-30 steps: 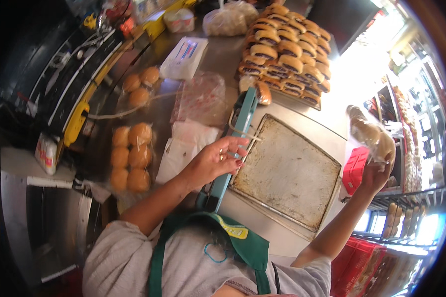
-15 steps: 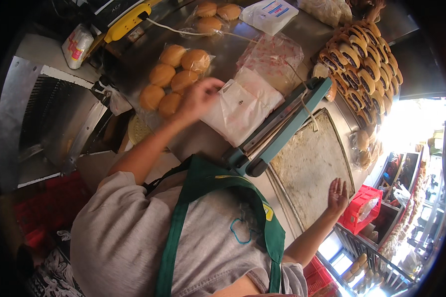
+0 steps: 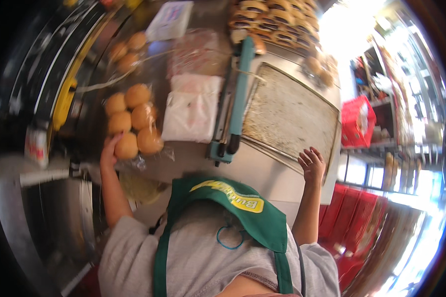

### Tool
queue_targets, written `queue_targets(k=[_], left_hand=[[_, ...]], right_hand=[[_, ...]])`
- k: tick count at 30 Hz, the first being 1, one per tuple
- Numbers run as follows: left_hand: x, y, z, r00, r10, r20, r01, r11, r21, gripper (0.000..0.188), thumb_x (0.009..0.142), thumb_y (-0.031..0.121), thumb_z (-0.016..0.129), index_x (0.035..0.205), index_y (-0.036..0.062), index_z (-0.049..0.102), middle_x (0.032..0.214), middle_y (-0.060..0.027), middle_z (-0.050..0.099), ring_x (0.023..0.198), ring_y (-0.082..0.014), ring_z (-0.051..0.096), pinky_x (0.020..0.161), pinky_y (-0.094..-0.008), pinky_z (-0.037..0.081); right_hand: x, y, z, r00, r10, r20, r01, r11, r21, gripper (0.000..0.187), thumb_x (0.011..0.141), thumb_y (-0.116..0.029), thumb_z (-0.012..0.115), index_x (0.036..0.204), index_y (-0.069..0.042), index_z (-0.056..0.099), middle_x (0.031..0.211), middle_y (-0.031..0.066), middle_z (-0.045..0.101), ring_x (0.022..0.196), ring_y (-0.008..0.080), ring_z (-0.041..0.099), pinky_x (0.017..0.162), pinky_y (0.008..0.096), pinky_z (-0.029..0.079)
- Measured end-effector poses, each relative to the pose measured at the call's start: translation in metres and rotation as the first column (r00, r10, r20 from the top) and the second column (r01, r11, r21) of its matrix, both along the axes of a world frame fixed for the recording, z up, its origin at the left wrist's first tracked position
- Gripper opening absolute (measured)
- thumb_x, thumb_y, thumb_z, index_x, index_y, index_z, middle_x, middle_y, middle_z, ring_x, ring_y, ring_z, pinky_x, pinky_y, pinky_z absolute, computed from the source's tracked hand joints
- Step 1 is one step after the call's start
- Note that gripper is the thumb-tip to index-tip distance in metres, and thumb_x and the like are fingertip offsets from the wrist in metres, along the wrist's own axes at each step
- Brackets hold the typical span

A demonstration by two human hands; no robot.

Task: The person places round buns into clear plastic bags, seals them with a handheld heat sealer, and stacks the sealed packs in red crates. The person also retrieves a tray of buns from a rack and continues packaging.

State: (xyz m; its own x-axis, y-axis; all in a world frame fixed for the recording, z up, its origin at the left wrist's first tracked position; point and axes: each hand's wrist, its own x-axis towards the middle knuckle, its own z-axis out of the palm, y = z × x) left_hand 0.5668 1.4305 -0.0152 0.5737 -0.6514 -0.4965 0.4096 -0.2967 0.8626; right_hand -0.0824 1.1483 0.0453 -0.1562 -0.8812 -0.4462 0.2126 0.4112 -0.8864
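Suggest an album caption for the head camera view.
Left fingers touch six bagged buns, empty right fingers are near a metal tray, a long teal device between.

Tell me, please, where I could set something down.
The tray right of the teal device is mostly bare beyond the right hand; the pale worktop between tray and green apron is free. Left of the device is crowded: white wrapping, then packed buns at the left hand.

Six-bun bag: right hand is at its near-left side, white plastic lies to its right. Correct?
Wrong hand. The head view shows the left hand at the near-left side of the six-bun bag. The white plastic does lie to its right.
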Motion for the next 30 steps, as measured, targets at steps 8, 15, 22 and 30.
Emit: queue_targets(k=[8, 15, 22, 30], left_hand=[[-0.02, -0.013, -0.012, 0.961, -0.032, -0.275, -0.092, 0.899, -0.429, 0.039, 0.091, 0.025, 0.063, 0.122, 0.002, 0.059, 0.114, -0.0112, 0.066, 0.103, -0.0238, 0.066, 0.088, -0.0394, 0.055], [-0.021, 0.018, 0.082, 0.935, 0.345, 0.084, -0.248, 0.804, -0.54, 0.05, 0.097, 0.036, 0.042, 0.13, 0.0006, 0.054, 0.123, -0.0145, 0.061, 0.11, -0.0267, 0.062, 0.096, -0.042, 0.051], [-0.182, -0.204, 0.234, 0.881, 0.041, 0.471, 0.222, 0.843, -0.489, 0.04, 0.096, 0.03, 0.051, 0.122, 0.0002, 0.057, 0.112, -0.0139, 0.065, 0.095, -0.0227, 0.066, 0.085, -0.0371, 0.054], [-0.404, -0.559, 0.218, 0.778, -0.614, 0.13, 0.615, 0.705, -0.352, 0.031, 0.084, 0.021, 0.066, 0.108, 0.0016, 0.064, 0.093, -0.0089, 0.069, 0.079, -0.0178, 0.067, 0.075, -0.0291, 0.055]], right_hand=[[-0.012, 0.047, 0.026, 0.989, -0.112, 0.091, 0.108, 0.993, 0.052, 0.031, 0.089, -0.008, 0.061, 0.119, 0.0, 0.055, 0.103, 0.0163, 0.065, 0.083, 0.0296, 0.068, 0.068, 0.0396, 0.058], [-0.058, -0.016, 0.02, 0.989, -0.105, 0.1, 0.107, 0.994, -0.012, 0.032, 0.09, -0.008, 0.06, 0.12, -0.002, 0.054, 0.104, 0.0163, 0.065, 0.088, 0.0302, 0.068, 0.073, 0.0407, 0.058], [-0.088, -0.148, -0.008, 0.989, -0.051, 0.138, 0.07, 0.988, -0.137, 0.039, 0.093, -0.015, 0.06, 0.128, 0.0, 0.05, 0.112, 0.0163, 0.061, 0.095, 0.027, 0.066, 0.078, 0.0379, 0.057], [-0.101, -0.305, -0.007, 0.991, 0.014, 0.135, 0.02, 0.968, -0.248, 0.072, 0.093, -0.051, 0.059, 0.146, -0.007, 0.038, 0.143, 0.0199, 0.043, 0.128, 0.0313, 0.047, 0.095, 0.0436, 0.043]])
